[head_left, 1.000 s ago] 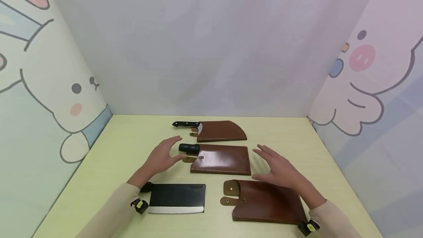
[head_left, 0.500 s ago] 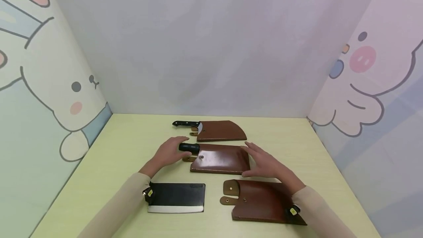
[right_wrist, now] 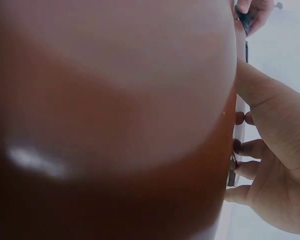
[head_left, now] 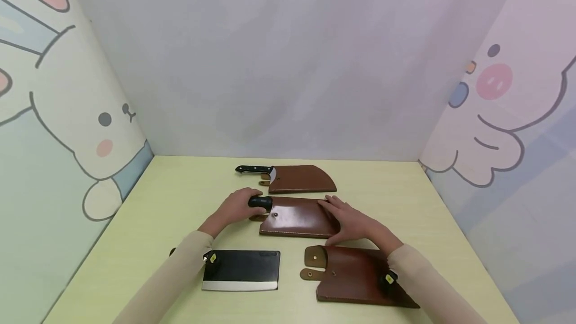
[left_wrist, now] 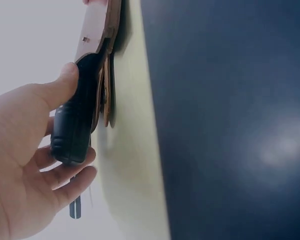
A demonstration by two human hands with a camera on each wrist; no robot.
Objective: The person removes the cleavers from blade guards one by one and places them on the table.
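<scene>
In the head view, a cleaver in a glossy brown leather sheath point(head_left: 294, 216) lies flat mid-table, its black handle point(head_left: 262, 203) pointing left. My left hand point(head_left: 238, 205) is at that handle. In the left wrist view, the thumb lies on the handle point(left_wrist: 72, 122) and the fingers curl behind it. My right hand point(head_left: 353, 221) spans the sheath's right end with fingers spread, fingertips over its top near the far edge and thumb by the near edge. The right wrist view is largely filled by a nearer brown sheath point(right_wrist: 115, 115), which hides part of the contact.
Behind lies another cleaver in a rounded brown sheath point(head_left: 303, 179). At front left is an unsheathed cleaver with a black blade point(head_left: 243, 265), partly under my left sleeve. Another brown sheath point(head_left: 355, 274) with strap tabs lies front right, under my right forearm. Cartoon-printed walls point(head_left: 288, 64) enclose the table.
Both hands have moved inward toward the middle cleaver. The left has reached its handle, while the right has come over the sheath's right end. The knives and sheaths show little movement.
</scene>
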